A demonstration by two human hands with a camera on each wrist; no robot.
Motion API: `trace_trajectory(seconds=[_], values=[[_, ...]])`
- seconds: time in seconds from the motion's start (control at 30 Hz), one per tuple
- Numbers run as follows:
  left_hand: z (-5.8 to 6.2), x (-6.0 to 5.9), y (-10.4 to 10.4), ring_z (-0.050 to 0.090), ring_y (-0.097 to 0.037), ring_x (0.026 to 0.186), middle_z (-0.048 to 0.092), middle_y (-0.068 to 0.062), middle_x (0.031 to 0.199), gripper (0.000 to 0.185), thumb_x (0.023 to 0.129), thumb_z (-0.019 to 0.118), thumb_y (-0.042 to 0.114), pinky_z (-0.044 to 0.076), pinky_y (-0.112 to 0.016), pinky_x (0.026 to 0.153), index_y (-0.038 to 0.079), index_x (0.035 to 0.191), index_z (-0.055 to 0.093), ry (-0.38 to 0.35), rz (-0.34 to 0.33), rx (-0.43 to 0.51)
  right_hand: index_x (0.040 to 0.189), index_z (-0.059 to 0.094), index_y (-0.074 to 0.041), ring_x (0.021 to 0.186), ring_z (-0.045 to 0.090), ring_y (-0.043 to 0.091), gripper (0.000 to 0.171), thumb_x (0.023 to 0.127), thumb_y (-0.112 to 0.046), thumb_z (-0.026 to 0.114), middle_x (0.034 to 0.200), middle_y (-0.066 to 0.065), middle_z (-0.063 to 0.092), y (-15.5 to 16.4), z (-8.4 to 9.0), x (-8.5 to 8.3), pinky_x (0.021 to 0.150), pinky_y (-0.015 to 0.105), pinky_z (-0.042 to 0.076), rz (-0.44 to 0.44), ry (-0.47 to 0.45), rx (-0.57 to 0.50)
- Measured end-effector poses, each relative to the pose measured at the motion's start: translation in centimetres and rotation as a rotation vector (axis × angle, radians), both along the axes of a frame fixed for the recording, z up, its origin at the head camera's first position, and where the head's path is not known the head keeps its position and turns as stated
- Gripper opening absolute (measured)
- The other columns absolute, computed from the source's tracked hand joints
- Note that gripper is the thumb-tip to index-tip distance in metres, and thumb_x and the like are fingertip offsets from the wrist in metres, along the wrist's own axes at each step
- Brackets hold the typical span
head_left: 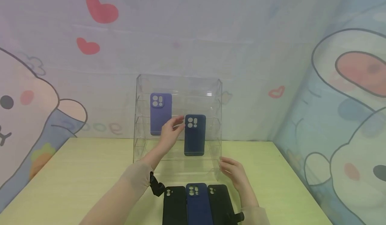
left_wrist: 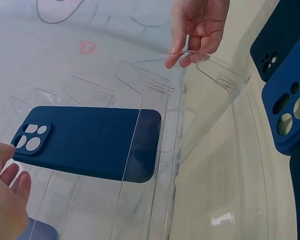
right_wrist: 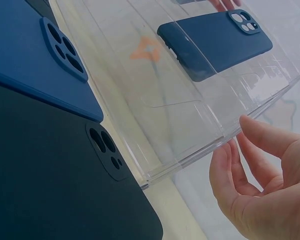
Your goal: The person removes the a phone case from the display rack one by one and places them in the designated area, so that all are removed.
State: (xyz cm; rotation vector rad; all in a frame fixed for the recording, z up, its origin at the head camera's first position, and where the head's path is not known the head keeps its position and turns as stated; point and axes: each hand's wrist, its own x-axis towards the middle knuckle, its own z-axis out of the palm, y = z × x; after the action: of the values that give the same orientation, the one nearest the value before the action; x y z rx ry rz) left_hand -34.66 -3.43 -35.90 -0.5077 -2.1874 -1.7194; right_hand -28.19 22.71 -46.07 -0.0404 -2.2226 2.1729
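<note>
A clear tiered acrylic stand (head_left: 178, 166) holds a purple phone case (head_left: 158, 118) on a higher tier and a dark blue phone case (head_left: 195, 136) lower on the right. My left hand (head_left: 172, 133) is between the two cases, its fingertips right at the dark blue case's upper left edge. In the left wrist view, the fingers (left_wrist: 2, 155) lie loosely bent by the corner with the camera cutouts. At the stand's right side, my right hand (head_left: 233, 171) has its fingertips against the clear side edge, thumb and fingers slightly bent.
In front of the stand lie a black phone case (head_left: 175, 205), a blue phone case (head_left: 199, 206) and another dark case (head_left: 221, 201), side by side on the pale yellow table (head_left: 99, 171). A printed cloth backdrop (head_left: 250, 61) hangs behind and at the right.
</note>
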Motion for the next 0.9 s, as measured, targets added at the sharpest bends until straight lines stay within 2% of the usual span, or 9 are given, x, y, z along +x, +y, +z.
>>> trace_trajectory(seconds=[0.17,0.4,0.63,0.9], values=[[-0.2,-0.4,0.5,0.056,-0.033,0.125,0.059,-0.019,0.133,0.042,0.095,0.062,0.008,0.049,-0.043,0.103,0.001,0.135,0.054,-0.033,0.008,-0.001,0.134,0.052,0.009,0.126,0.054,0.037,0.043,0.095,-0.006,0.059,0.139,0.026,0.052,0.0,0.0,0.0,0.104,0.040,0.048,0.004,0.004,-0.003],[-0.6,-0.8,1.1,0.057,-0.033,0.122,0.058,-0.019,0.134,0.045,0.094,0.064,0.009,0.048,-0.043,0.104,0.001,0.137,0.051,-0.050,0.017,0.007,0.134,0.052,0.009,0.122,0.058,0.031,0.042,0.094,-0.006,0.059,0.138,0.025,0.053,0.0,-0.1,-0.1,0.104,0.039,0.048,-0.005,-0.003,-0.009],[-0.8,-0.7,1.4,0.060,-0.034,0.118,0.061,-0.019,0.131,0.047,0.093,0.067,0.013,0.049,-0.043,0.102,0.002,0.136,0.053,-0.045,0.049,0.013,0.134,0.052,0.009,0.124,0.056,0.032,0.043,0.095,-0.007,0.059,0.139,0.025,0.052,0.1,-0.1,0.0,0.106,0.041,0.046,0.003,-0.006,-0.008],[-0.9,-0.3,2.0,0.065,-0.029,0.109,0.069,-0.014,0.119,0.040,0.091,0.071,0.021,0.053,-0.043,0.095,0.004,0.126,0.063,-0.070,0.098,0.002,0.134,0.052,0.009,0.122,0.058,0.030,0.043,0.095,-0.007,0.060,0.138,0.025,0.054,0.1,-0.2,-0.2,0.105,0.040,0.047,-0.004,-0.011,0.001]])
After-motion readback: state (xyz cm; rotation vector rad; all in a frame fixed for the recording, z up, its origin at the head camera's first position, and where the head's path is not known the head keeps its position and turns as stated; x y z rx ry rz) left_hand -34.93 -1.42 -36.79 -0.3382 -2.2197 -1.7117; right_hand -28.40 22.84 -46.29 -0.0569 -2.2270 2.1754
